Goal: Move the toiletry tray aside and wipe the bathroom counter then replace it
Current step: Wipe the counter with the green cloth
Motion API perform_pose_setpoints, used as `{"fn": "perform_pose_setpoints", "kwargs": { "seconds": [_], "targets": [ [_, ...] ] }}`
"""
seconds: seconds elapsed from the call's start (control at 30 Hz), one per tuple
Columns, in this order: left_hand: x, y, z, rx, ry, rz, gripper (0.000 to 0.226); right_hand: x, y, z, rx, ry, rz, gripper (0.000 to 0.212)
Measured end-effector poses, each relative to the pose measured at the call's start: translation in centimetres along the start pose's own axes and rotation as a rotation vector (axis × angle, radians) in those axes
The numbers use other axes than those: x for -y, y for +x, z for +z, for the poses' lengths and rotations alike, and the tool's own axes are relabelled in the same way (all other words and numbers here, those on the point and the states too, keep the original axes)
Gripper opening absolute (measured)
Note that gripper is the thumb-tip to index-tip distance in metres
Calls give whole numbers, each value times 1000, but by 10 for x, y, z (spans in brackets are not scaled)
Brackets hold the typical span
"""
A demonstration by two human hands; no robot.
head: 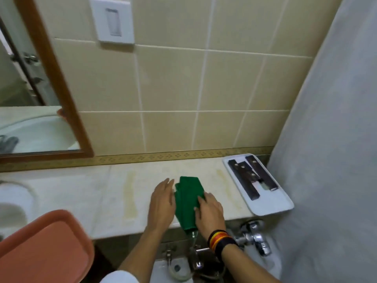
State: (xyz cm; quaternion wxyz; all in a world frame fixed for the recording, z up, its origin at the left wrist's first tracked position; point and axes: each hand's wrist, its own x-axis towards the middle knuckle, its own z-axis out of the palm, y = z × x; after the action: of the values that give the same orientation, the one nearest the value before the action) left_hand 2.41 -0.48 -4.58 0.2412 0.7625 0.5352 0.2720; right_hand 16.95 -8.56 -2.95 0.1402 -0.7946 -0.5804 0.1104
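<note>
- Nearest my lens, at about 7 o'clock, sits a salmon-pink plastic tray (47, 248) with rounded corners; it overhangs the counter's front edge beside the white basin (12, 201), and I judge a stray elbow could tip it off.
- My left hand (161, 203) lies flat and open on the pale marble counter (81, 197), fingers straight, its thumb side just touching the folded green cloth (186, 199) at frame centre.
- My right hand (210, 211), with a striped band on the wrist (219, 240), presses palm-down on the cloth's right half; the fingers are spread, not curled, so it is pinning rather than gripping.
- One end of the cloth hangs past the counter's front edge at 6 o'clock, above the chrome taps (195, 258); if I lift my palm, I expect it could slide down onto them.
- At 3 o'clock the white rectangular toiletry tray (273, 203) with dark sachets (242, 170) rests on the counter by the grey curtain (326, 139), well apart from my hands. Its near corner juts over the edge, so a broad sweep to the right could knock it off.
- Two yellowish streaks (129, 193) mark the marble at 9 o'clock of the cloth and between cloth and toiletry tray; a loosely pinned cloth may skid over them without lifting them.
</note>
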Motion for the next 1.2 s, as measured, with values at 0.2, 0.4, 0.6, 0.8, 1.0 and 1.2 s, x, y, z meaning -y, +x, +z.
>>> {"fn": "perform_pose_setpoints", "kwargs": {
  "seconds": [0.2, 0.4, 0.6, 0.8, 1.0, 1.2],
  "targets": [
    [28, 7, 35, 30, 285, 41, 61, -3, 48, 45, 18, -49, -152, 69],
    [21, 9, 39, 45, 292, 5, 65, -9, 115, 31, 67, -77, -112, 67],
    [15, 9, 32, 112, 287, -33, 65, -64, -19, 21, 1, -90, 180, 65],
    [15, 11, 34, 109, 268, -25, 64, -91, 65, 11, -27, -86, 168, 70],
    [24, 13, 39, 117, 281, -12, 62, -21, 154, 36, 21, -99, -35, 64],
    [18, 13, 35, 114, 268, -8, 62, -43, 44, 41, -51, -42, 30, 54]
  ]
}}
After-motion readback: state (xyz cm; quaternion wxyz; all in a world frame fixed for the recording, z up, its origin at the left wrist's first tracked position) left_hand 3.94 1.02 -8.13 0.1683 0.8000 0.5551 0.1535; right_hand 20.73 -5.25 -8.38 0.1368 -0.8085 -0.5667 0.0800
